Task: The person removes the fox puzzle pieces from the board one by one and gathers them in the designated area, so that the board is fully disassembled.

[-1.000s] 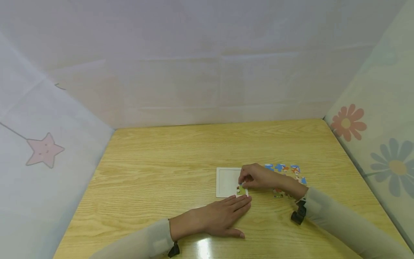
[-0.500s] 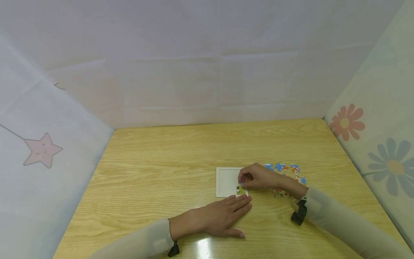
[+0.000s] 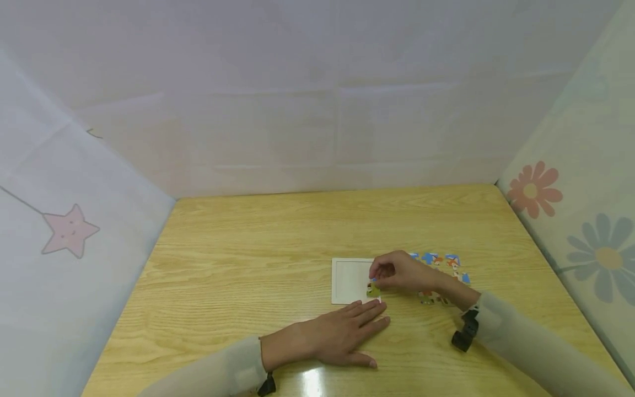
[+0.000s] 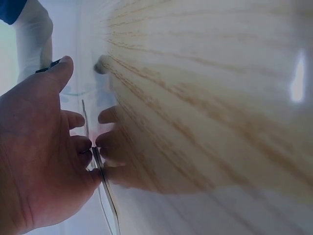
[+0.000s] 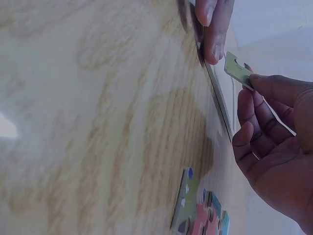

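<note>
My right hand pinches a green puzzle piece between thumb and fingers at the right side of a white puzzle tray. In the right wrist view this jigsaw piece is tilted and raised off the tray. My left hand lies with fingers straight, its fingertips at the tray's front edge near the right corner. Seen from the left wrist, the left palm has its fingers by the tray's edge. The right hand covers the tray's upper right corner.
Several loose puzzle pieces with blue, orange and green print lie right of the tray, partly behind my right forearm. A wooden table carries everything. White cloth walls stand behind it and on both sides.
My right hand has shifted slightly to the right, and the green puzzle piece has come up from the tray's lower right corner with it. My left hand has barely moved.
</note>
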A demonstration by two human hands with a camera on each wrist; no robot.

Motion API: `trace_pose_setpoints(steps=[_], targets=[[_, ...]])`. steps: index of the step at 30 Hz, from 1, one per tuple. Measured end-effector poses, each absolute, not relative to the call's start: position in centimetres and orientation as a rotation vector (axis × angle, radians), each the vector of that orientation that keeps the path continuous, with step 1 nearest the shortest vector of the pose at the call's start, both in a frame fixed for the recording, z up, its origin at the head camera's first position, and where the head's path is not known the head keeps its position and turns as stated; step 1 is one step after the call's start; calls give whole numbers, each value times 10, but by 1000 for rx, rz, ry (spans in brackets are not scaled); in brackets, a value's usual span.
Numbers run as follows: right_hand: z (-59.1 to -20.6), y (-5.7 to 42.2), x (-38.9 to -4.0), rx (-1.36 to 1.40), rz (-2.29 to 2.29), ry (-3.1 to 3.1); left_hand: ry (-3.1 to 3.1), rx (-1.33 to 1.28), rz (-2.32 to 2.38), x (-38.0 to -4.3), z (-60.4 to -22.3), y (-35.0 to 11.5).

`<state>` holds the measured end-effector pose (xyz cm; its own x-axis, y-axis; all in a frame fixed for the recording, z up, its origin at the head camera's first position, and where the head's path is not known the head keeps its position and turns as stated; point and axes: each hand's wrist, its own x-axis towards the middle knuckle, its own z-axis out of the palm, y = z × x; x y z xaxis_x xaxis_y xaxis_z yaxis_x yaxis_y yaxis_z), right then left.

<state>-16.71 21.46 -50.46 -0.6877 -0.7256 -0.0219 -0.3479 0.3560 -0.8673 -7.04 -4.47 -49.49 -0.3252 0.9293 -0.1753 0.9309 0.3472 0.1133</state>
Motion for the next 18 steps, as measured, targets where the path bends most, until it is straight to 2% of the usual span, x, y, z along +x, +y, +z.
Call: trace_pose_setpoints(steps=[18], targets=[[-487,265,-162,-850,-1310,2204,2379,1643,-9,-69,-493,-41]])
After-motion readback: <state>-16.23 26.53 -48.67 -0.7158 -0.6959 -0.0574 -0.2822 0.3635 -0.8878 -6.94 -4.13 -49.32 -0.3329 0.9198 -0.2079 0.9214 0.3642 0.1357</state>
